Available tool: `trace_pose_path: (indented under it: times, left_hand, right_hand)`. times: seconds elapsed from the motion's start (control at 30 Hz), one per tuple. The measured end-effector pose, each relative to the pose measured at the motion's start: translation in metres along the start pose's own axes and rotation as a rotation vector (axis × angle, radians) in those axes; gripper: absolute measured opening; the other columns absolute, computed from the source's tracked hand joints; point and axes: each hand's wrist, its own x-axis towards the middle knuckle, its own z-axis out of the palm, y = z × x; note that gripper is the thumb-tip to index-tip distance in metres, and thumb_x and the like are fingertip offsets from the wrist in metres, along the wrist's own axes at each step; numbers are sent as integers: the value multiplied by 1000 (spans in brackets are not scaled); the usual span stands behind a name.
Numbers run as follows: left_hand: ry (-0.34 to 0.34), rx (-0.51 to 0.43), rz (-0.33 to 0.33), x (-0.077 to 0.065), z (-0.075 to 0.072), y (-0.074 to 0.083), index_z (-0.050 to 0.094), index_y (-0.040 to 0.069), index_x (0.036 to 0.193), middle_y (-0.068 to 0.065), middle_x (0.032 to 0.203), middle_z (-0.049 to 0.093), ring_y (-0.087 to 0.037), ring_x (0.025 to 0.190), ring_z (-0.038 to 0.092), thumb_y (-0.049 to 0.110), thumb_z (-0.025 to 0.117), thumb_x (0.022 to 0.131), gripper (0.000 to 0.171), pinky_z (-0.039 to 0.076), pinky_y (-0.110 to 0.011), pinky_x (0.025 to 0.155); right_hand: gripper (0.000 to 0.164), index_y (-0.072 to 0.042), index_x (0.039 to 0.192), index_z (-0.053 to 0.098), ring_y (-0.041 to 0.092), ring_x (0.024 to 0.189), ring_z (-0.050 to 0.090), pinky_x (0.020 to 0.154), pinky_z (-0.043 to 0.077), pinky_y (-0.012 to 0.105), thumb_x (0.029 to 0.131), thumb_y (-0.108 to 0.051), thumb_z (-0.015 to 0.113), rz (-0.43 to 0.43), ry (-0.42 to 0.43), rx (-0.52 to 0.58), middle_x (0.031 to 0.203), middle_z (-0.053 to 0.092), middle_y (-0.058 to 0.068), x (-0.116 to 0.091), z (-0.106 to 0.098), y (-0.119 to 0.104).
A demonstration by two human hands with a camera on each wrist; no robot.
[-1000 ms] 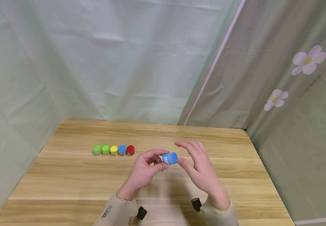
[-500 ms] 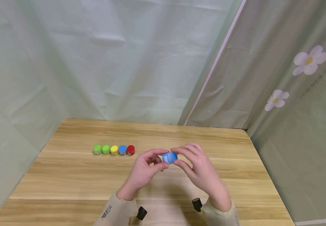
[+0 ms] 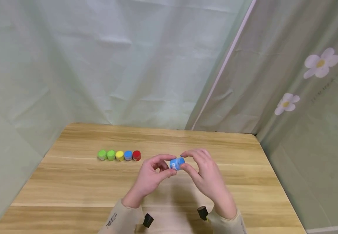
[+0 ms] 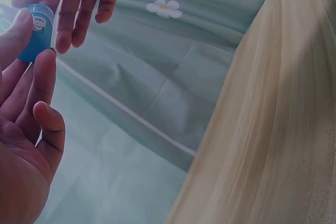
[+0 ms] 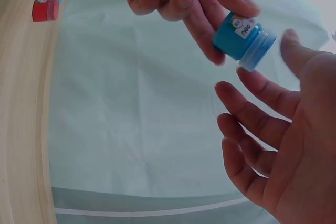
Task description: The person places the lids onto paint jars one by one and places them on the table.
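A small blue paint jar with a white label is held tilted above the table, its lid end toward the right. My left hand pinches its body between thumb and fingers, as the left wrist view shows around the jar. My right hand is spread around the lid end. In the right wrist view, a gap separates the right thumb from the clear-rimmed lid, while the index fingertip is right at the rim. The remaining right fingers are loosely bent below.
On the wooden table, a row of similar jars stands at the back left: green jars, a yellow jar, a blue jar and a red jar. A pale curtain hangs behind the table. Black wrist-worn pieces show near the sleeves.
My right hand came in from the right and closed its fingertips around the lid, then loosened and drew slightly back. The left hand has kept its pinch on the jar, nearly in place.
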Motion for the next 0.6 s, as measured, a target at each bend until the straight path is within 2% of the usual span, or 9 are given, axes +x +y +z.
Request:
trace_pose_path:
  times: [0.13, 0.23, 0.43, 0.6]
  left_hand:
    - [8, -11, -9, -1, -1, 0, 77, 10, 125, -5, 78, 68, -18, 71, 58, 5, 85, 91, 35, 48, -25, 66]
    - [2, -25, -8, 0, -1, 1, 76, 9, 126, -4, 78, 68, -19, 72, 59, 5, 85, 92, 35, 49, -25, 67]
    - [4, -34, 16, 1, -1, 2, 76, 8, 126, -5, 79, 68, -19, 73, 60, 6, 83, 93, 33, 49, -26, 69]
    - [5, -32, 4, 1, -2, 2, 76, 9, 126, -6, 79, 68, -18, 73, 60, 6, 83, 94, 32, 48, -25, 68]
  right_hand:
    - [35, -16, 140, 67, 21, 125, 59, 103, 50, 47, 105, -20, 70, 13, -10, 27, 128, 71, -4, -2, -1, 0]
    - [41, -18, 145, 65, 21, 129, 58, 106, 49, 48, 104, -19, 71, 10, -31, 45, 134, 69, -4, -2, -4, 1]
    - [53, -17, 151, 60, 24, 133, 57, 108, 49, 47, 101, -20, 76, -79, -66, 76, 145, 64, 0, 0, -7, 1]
    - [47, -14, 149, 62, 26, 131, 59, 109, 48, 42, 106, -31, 70, -144, -15, 94, 143, 65, 3, 1, -6, 0]
